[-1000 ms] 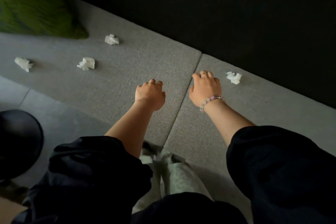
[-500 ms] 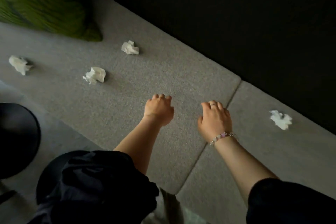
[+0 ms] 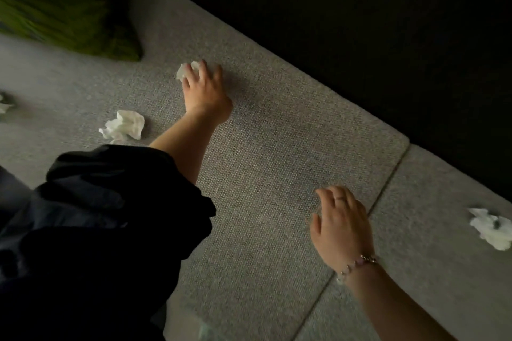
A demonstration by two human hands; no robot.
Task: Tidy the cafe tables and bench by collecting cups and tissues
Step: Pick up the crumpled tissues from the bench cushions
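Your left hand (image 3: 206,91) lies over a crumpled tissue (image 3: 184,72) by the back edge of the bench (image 3: 277,174), near the cushion (image 3: 69,8). Whether the fingers have pinched it, I cannot tell. Your right hand (image 3: 340,224) hovers loosely curled, holding nothing. The tissue should be feather-light and soft, so pinch its bulk from above. A second tissue (image 3: 123,127) lies nearer the front edge.

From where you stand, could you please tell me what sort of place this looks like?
Probably a cafe or lounge seating area: a long grey upholstered bench, a green cushion on it, and crumpled tissues scattered along the seat.
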